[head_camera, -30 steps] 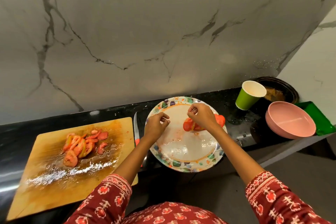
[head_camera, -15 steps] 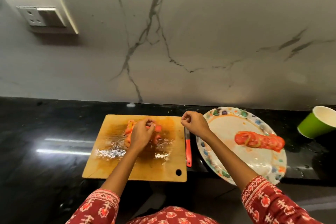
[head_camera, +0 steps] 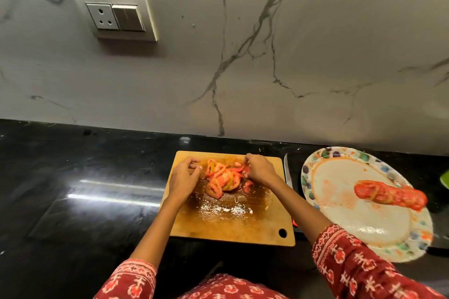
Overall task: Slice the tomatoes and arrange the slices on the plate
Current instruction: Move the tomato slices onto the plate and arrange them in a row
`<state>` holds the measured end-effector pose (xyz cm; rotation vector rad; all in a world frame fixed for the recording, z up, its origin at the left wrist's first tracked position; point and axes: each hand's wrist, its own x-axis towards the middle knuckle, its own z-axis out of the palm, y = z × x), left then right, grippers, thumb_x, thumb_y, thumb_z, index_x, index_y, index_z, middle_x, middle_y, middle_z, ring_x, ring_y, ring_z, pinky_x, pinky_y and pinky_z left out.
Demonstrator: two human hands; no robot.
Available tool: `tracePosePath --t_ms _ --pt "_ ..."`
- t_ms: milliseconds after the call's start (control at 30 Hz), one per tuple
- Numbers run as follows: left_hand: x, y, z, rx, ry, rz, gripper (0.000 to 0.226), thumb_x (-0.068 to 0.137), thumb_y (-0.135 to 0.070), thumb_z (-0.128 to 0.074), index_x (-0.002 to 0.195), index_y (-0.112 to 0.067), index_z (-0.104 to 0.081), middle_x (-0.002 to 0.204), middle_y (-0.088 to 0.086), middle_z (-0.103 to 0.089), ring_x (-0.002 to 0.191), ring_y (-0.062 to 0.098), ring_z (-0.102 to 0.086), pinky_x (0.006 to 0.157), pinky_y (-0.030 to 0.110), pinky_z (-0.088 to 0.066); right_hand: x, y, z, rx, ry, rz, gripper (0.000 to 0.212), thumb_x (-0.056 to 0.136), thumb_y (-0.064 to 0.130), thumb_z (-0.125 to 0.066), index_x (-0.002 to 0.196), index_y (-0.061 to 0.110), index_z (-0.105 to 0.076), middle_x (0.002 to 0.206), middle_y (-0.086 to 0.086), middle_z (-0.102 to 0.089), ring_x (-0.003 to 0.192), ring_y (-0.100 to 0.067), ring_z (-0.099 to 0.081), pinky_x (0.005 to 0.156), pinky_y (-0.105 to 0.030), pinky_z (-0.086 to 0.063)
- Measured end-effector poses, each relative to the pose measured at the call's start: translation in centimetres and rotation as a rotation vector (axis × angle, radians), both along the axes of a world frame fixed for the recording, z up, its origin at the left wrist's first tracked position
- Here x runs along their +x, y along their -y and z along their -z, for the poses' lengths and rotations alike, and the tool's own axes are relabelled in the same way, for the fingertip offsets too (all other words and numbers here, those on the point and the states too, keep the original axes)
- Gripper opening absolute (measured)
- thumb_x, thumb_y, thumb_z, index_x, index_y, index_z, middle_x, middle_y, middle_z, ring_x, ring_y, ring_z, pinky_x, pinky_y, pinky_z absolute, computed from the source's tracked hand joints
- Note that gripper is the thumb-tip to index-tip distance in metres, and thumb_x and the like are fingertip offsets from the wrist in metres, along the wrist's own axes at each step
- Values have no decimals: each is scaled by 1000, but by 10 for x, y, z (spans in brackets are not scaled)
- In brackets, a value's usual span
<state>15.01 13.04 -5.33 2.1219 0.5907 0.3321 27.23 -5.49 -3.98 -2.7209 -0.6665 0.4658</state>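
A wet wooden cutting board (head_camera: 230, 226) lies on the black counter with a loose pile of tomato slices (head_camera: 222, 177) at its far side. My left hand (head_camera: 184, 175) sits at the left edge of the pile, fingers loosely curled, with nothing seen in them. My right hand (head_camera: 260, 170) is on the right side of the pile, its fingers curled round a few slices. To the right stands the patterned plate (head_camera: 340, 213), smeared with juice. An overlapping row of tomato slices (head_camera: 388, 195) lies across the plate's right half.
A knife (head_camera: 288, 172) lies in the gap between board and plate, blade pointing at the wall. A green cup (head_camera: 445, 178) shows at the right edge. A wall socket (head_camera: 114, 16) sits high on the marble backsplash. Black counter (head_camera: 85, 189) stretches left of the board.
My right hand has moved from the plate's edge onto the board and closed on slices. My left hand has slid from over the pile to its left side. The view has turned left.
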Motion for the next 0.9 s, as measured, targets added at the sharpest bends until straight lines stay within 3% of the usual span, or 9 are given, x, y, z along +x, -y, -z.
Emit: tracePosePath --t_ms 100,267,433,500,567,633,733,833,900 --pt "0 -5 2 -43 1 46 15 87 -17 -62 102 -16 -64 90 0 -64 82 14 -63 75 32 -55 0 0 -3 -24 -17 49 24 82 15 -68 103 14 -57 108 -7 -62 102 -23 -58 73 -31 -44" --pt "4 2 -5 -146 84 150 14 87 -13 -62 101 -14 -64 91 -1 -64 82 7 -60 66 13 -51 -2 -7 -29 121 18 37 38 83 12 -68 117 13 -51 99 -5 -63 93 -18 -59 79 -32 -47" --pt "4 8 -10 -122 108 258 22 85 -20 -65 107 -17 -65 94 -2 -66 89 7 -61 75 18 -52 -26 -37 -56 389 -226 -124 38 81 5 -69 115 10 -52 79 4 -59 73 -7 -58 72 -21 -47" --pt "2 4 -10 -96 112 236 17 85 -18 -65 102 -15 -67 92 -2 -67 87 7 -61 74 17 -51 -34 -47 -52 421 -225 -130 35 83 5 -67 114 9 -52 81 2 -58 72 -6 -57 67 -17 -47" --pt "-1 0 -9 -74 95 200 14 85 -16 -66 98 -13 -69 90 0 -67 84 10 -61 71 18 -50 -39 -54 -46 443 -160 -87 29 85 6 -65 112 10 -54 84 0 -59 75 -9 -59 68 -23 -52" --pt "-4 -3 -6 -60 72 126 12 85 -16 -65 96 -12 -68 88 -1 -65 81 10 -60 67 13 -46 -44 -56 -40 390 -42 -50 24 88 10 -62 110 13 -55 90 -2 -63 80 -14 -63 73 -31 -55" --pt "-7 -7 -2 -39 35 -41 10 86 -19 -64 93 -14 -69 89 -1 -66 80 8 -57 64 16 -44 -62 -57 -32 175 89 -105 20 90 18 -59 110 16 -55 96 -1 -65 88 -15 -63 73 -27 -54" --pt "-7 -7 1 -34 -12 -143 10 86 -23 -64 92 -16 -69 89 0 -68 80 11 -59 67 25 -44 -79 -61 -13 -12 192 -233 42 88 19 -61 127 10 -47 117 -10 -59 117 -25 -51 88 -33 -51" --pt "-7 -4 3 -47 -10 -146 10 86 -24 -64 91 -16 -69 89 0 -68 81 11 -60 68 26 -46 -81 -61 -5 -54 203 -256 50 87 18 -64 131 8 -44 125 -12 -54 123 -27 -45 93 -35 -48"
